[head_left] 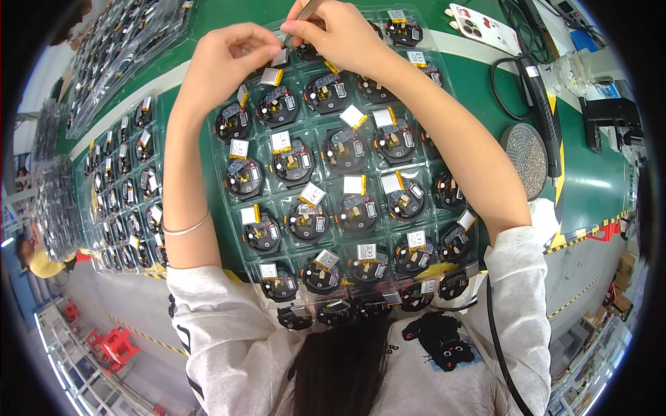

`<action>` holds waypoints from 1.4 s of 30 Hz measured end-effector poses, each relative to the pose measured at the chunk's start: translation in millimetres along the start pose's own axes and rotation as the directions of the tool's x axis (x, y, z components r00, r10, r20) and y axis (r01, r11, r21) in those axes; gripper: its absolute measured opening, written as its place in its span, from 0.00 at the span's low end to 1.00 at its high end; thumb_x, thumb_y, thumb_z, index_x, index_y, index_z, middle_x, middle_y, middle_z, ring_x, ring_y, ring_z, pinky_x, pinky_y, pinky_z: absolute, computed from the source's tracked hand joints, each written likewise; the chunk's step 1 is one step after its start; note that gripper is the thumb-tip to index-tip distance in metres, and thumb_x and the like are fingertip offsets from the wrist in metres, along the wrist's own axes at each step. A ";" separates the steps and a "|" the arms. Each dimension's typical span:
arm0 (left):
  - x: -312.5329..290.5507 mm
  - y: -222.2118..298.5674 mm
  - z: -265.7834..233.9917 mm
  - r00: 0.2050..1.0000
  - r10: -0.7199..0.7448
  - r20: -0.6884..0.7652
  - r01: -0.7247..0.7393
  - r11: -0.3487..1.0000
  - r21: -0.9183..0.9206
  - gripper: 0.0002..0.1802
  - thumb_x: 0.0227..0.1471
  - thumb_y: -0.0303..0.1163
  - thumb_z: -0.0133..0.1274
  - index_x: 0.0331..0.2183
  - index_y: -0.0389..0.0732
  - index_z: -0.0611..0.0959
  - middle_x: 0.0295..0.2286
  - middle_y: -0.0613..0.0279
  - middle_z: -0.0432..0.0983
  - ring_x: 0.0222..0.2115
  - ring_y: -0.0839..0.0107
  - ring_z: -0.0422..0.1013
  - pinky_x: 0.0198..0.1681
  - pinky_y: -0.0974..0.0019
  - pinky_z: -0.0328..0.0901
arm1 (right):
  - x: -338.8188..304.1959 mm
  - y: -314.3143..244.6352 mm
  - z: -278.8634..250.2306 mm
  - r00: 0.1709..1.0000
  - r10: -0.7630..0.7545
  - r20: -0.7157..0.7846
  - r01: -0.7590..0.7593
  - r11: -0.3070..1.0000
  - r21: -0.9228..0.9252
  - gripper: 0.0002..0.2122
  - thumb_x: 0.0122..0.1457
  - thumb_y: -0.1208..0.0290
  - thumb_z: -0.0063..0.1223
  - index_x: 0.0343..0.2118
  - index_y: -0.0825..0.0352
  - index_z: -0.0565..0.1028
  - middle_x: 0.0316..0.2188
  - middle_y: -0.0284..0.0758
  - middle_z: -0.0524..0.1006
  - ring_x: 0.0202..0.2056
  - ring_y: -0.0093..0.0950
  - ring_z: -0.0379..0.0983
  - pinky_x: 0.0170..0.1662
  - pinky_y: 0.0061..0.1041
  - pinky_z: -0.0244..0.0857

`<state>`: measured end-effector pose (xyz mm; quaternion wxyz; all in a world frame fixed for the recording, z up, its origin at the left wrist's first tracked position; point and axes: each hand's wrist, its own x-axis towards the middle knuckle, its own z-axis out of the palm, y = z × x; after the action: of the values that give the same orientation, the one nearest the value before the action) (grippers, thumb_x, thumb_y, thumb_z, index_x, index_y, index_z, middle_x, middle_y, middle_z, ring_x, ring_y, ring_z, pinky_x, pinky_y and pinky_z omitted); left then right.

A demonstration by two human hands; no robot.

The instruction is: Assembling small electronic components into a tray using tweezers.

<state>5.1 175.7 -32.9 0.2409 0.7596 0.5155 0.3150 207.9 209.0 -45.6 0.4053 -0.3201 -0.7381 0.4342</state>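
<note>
At the far row of a clear plastic tray (pixel 322 173), both of my hands are close together. My right hand (pixel 340 38) pinches slim metal tweezers (pixel 310 10), whose tips point down towards my left fingertips. My left hand (pixel 232 59) has thumb and forefinger closed beside a silver battery cell (pixel 279 58); whether they grip it is hidden. Round black circuit modules (pixel 327 92) sit in the tray's pockets, most with a flat silver battery (pixel 271 76) edged in yellow tape. My right hand and forearm cover part of the far right pockets.
Another tray of modules (pixel 149 184) lies left, with stacked clear trays (pixel 125 52) beyond. On the green table (pixel 579 170) at right are a white-cased phone (pixel 485 29), a black corded handle tool (pixel 542 104) and a round dish (pixel 524 163) of grainy material. A black cable hangs by my right sleeve.
</note>
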 end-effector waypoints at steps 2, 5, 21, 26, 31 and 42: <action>2.0 5.1 4.8 0.991 0.053 -0.123 -0.038 0.992 0.117 0.08 0.49 0.24 0.59 0.35 0.36 0.84 0.26 0.61 0.80 0.25 0.72 0.73 0.32 0.69 0.68 | 1.2 2.4 -0.7 1.000 0.006 -0.006 -0.007 1.000 -0.028 0.06 0.61 0.75 0.51 0.30 0.72 0.71 0.23 0.40 0.76 0.27 0.31 0.74 0.33 0.29 0.67; 6.8 -5.6 12.5 0.954 0.280 -0.105 -0.236 0.921 0.310 0.08 0.49 0.24 0.59 0.34 0.37 0.85 0.29 0.58 0.79 0.26 0.64 0.75 0.33 0.64 0.69 | 1.1 3.9 1.0 1.000 0.016 0.000 -0.016 0.999 -0.035 0.07 0.61 0.74 0.51 0.30 0.73 0.71 0.23 0.40 0.76 0.27 0.32 0.75 0.33 0.29 0.67; 9.4 2.0 19.0 0.902 0.246 -0.354 -0.091 0.911 0.403 0.06 0.48 0.21 0.56 0.32 0.35 0.81 0.30 0.54 0.78 0.30 0.59 0.77 0.35 0.60 0.71 | 0.6 7.2 -8.7 1.000 0.001 -0.002 -0.001 1.000 -0.021 0.08 0.61 0.73 0.52 0.29 0.72 0.71 0.22 0.39 0.75 0.25 0.31 0.73 0.32 0.29 0.66; 5.7 7.6 23.2 0.949 0.303 -0.083 -0.223 0.835 0.503 0.06 0.46 0.20 0.57 0.31 0.37 0.82 0.30 0.54 0.77 0.33 0.54 0.75 0.37 0.58 0.69 | 2.0 5.0 -4.6 1.000 -0.013 -0.023 0.012 0.999 -0.044 0.08 0.61 0.73 0.52 0.28 0.72 0.71 0.22 0.40 0.76 0.25 0.33 0.73 0.32 0.30 0.65; 0.9 4.4 19.9 0.964 0.250 -0.093 -0.190 0.889 0.417 0.07 0.45 0.20 0.56 0.31 0.36 0.82 0.30 0.53 0.78 0.33 0.53 0.75 0.37 0.56 0.69 | 0.6 6.0 -4.3 1.000 0.004 -0.005 -0.004 0.998 -0.063 0.08 0.61 0.72 0.53 0.29 0.72 0.72 0.22 0.40 0.76 0.25 0.33 0.73 0.32 0.30 0.65; 2.0 -8.9 16.7 0.941 0.335 -0.044 -0.277 0.841 0.465 0.11 0.47 0.22 0.60 0.37 0.36 0.83 0.32 0.54 0.80 0.29 0.60 0.77 0.34 0.64 0.72 | -0.3 11.6 -3.2 0.999 0.021 -0.043 -0.026 0.995 -0.097 0.08 0.60 0.72 0.54 0.29 0.73 0.73 0.22 0.39 0.76 0.24 0.31 0.74 0.30 0.28 0.66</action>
<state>12.1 180.1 -50.0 -0.0281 0.8462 0.4603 0.2671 212.2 214.8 -55.2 0.3995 -0.3572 -0.7459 0.3955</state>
